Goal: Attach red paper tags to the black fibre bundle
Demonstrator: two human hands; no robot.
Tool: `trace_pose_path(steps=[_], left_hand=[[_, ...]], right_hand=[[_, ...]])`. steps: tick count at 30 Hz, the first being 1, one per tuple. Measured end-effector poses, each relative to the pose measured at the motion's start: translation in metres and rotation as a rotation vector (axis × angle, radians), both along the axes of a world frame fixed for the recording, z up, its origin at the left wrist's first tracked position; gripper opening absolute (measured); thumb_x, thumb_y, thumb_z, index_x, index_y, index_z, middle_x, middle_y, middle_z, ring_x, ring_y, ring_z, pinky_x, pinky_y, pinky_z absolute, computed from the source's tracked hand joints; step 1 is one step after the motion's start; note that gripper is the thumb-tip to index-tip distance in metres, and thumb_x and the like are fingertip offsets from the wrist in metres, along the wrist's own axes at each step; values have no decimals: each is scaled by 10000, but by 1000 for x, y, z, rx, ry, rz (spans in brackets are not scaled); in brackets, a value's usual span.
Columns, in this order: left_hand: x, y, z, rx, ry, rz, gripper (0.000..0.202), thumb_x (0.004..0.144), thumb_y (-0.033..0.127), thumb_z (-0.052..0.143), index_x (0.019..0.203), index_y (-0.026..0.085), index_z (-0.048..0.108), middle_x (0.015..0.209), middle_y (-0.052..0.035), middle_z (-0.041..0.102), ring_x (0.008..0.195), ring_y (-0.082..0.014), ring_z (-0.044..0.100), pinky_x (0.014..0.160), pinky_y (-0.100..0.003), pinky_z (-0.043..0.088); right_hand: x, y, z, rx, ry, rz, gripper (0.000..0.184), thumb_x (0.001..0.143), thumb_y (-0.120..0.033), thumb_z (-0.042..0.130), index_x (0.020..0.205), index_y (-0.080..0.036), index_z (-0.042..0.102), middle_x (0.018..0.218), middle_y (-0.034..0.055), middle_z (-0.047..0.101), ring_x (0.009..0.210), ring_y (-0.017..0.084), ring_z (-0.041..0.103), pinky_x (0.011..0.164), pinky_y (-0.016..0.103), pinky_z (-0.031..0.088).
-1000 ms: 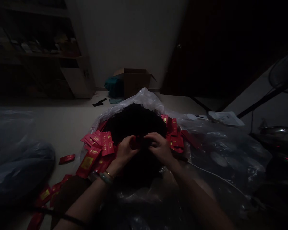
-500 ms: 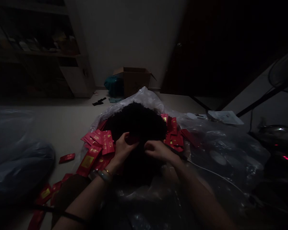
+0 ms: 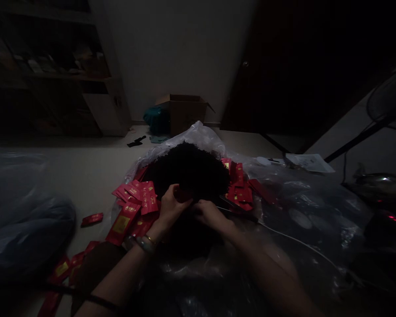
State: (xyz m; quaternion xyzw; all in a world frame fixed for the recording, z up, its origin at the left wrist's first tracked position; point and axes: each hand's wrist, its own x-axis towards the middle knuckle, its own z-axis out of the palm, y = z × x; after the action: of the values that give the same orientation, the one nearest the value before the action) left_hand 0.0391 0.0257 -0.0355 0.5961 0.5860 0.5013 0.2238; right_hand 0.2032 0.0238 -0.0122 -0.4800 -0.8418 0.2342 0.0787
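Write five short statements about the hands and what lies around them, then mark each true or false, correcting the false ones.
1. The left hand and the right hand are both over the dark heap. True.
2. Red packets lie only on the right of the heap. False: they lie on both its left and its right.
3. The bangles are on the right wrist. False: they are on the left wrist.
4. A cardboard box stands in front of the wall. True.
5. The box is closed. False: its top is open, with flaps spread outward.
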Motion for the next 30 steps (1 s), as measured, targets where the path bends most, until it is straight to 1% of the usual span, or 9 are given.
trace_pose_path(steps=[5, 8, 14, 16, 18, 20, 24, 27, 30], left_hand=[[1, -2, -2, 19, 37, -29, 448, 634, 318, 750, 1005, 195, 531, 909, -36, 635, 817, -197, 631, 695, -308, 506], [3, -4, -2, 49, 70, -61, 400, 638, 269, 742, 977, 201, 541, 916, -33, 620, 818, -187, 613, 703, -303, 498], [5, -7, 1, 86, 155, -77, 359, 637, 225, 731, 948, 200, 553, 887, -32, 612, 834, -196, 583, 736, -322, 483], [4, -7, 1, 88, 154, -77, 394, 627, 216, 735, 973, 200, 548, 906, -36, 610, 852, -201, 582, 745, -327, 485], [3, -7, 0, 92, 162, -73, 430, 621, 195, 735, 1005, 203, 542, 931, -40, 610, 875, -207, 579, 755, -335, 486], [4, -8, -1, 95, 188, -86, 496, 605, 174, 743, 1053, 207, 530, 961, -47, 614, 899, -217, 573, 772, -346, 485], [6, -8, -3, 101, 252, -133, 613, 571, 179, 774, 1122, 213, 510, 978, -53, 628, 889, -227, 559, 765, -356, 485], [5, -6, -2, 98, 247, -124, 557, 580, 204, 775, 1081, 206, 533, 976, -55, 632, 875, -226, 559, 754, -351, 487], [3, -5, 1, 78, 211, -86, 478, 597, 234, 767, 1025, 209, 556, 959, -43, 631, 871, -218, 570, 756, -339, 484]], right_hand=[[16, 4, 23, 252, 539, -184, 126, 781, -172, 583, 832, -210, 692, 839, 36, 656, 785, 162, 620, 713, 276, 493], [14, -3, 31, 395, 730, -188, 137, 815, -233, 568, 889, -234, 683, 886, 37, 658, 822, 166, 623, 744, 300, 505], [6, -12, 34, 478, 685, -124, 232, 856, -202, 489, 1016, -244, 652, 955, 54, 639, 915, 183, 599, 833, 350, 493], [6, -13, 33, 488, 560, -108, 257, 821, -260, 559, 1063, -244, 642, 1033, 82, 599, 1003, 225, 551, 890, 409, 465], [5, -13, 30, 455, 425, -54, 372, 757, -322, 655, 1120, -246, 621, 1142, 105, 540, 1091, 265, 492, 933, 453, 432], [4, -12, 25, 369, 361, 1, 368, 754, -324, 671, 1110, -245, 623, 1176, 106, 509, 1080, 252, 503, 915, 427, 448], [7, -7, 20, 226, 411, 9, 105, 809, -257, 615, 889, -221, 672, 947, 47, 573, 824, 156, 584, 746, 299, 496], [14, -3, 27, 220, 528, -45, 70, 786, -274, 642, 792, -211, 672, 816, 23, 589, 748, 148, 584, 680, 271, 485], [21, 0, 36, 238, 605, -86, 82, 793, -265, 615, 769, -199, 659, 800, 32, 598, 758, 158, 591, 688, 281, 485]])
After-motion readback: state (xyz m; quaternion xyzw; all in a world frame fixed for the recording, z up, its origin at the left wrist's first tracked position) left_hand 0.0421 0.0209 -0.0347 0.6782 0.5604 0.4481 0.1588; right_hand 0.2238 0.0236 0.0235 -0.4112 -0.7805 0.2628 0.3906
